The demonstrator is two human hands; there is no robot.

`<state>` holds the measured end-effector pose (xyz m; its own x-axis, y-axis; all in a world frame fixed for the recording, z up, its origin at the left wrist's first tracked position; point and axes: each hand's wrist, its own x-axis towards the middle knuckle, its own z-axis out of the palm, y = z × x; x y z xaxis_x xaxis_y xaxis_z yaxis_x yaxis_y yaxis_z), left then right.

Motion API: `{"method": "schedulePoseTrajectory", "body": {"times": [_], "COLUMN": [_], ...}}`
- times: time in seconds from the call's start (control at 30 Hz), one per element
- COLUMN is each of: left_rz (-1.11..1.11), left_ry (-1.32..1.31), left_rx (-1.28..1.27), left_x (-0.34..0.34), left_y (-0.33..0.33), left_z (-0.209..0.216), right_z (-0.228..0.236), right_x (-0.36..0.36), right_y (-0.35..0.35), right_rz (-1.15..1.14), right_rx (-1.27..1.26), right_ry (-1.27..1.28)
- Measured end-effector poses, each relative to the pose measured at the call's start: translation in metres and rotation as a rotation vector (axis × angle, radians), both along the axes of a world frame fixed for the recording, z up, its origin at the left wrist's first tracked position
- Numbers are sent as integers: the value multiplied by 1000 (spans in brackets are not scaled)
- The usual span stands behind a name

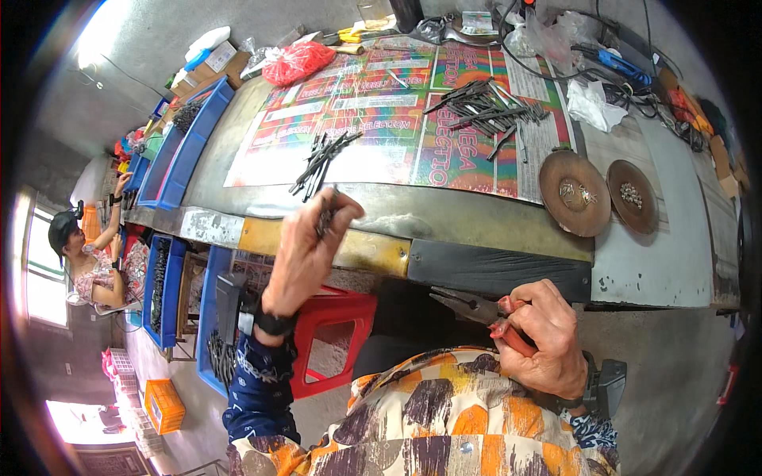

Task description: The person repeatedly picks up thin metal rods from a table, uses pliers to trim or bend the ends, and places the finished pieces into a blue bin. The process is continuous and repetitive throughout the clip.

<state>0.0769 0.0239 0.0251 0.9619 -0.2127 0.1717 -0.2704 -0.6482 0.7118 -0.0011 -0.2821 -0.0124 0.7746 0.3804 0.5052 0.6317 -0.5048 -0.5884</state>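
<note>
My left hand point(305, 254) is raised at the table's near edge, thumb and fingers pinched together. A small dark piece shows between the fingertips; most of it is covered, and its kind cannot be made out. Just beyond lies a loose bunch of thin black rods point(321, 163). My right hand point(546, 337) is closed round the red handles of a pair of pliers point(468, 305). The pliers' jaws point left, over my lap, and grip nothing visible. A larger heap of dark rods point(488, 111) lies farther back on a colourful printed sheet point(373, 103).
Two brown bowls, a larger one point(559, 214) and a smaller one point(637, 224), hold small metal parts at the right. Blue bins point(208, 119) line the left. A red plastic bag point(298, 63) lies at the back. A red stool point(361, 309) stands below; a co-worker point(95, 262) sits far left.
</note>
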Motion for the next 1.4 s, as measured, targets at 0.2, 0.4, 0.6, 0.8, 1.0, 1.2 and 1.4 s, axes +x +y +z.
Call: {"method": "schedulePoseTrajectory", "body": {"times": [0.2, 0.4, 0.6, 0.8, 1.0, 1.2, 1.4], "left_rz": [66, 157, 234, 224, 116, 85, 116], "left_ry": [-75, -351, -509, -430, -484, -467, -593], "left_rx": [-39, 326, 525, 691, 561, 451, 344], "left_x": [50, 91, 115, 126, 117, 92, 70], "left_y": [28, 42, 41, 47, 42, 18, -3], "left_z": [-12, -28, -43, -50, -58, -53, -34], "right_z": [0, -1, -5, -6, -6, -6, -8], "right_x": [5, 7, 8, 6, 7, 5, 4], "right_y": [-3, -5, -7, -7, -5, -3, -2], "right_rz": [-32, -18, -2, -5, -11, -22, -35], "right_rx": [-7, -7, -35, -46, -63, -86, -96], "right_ry": [-9, 25, 25, 52, 23, 2, -13]}}
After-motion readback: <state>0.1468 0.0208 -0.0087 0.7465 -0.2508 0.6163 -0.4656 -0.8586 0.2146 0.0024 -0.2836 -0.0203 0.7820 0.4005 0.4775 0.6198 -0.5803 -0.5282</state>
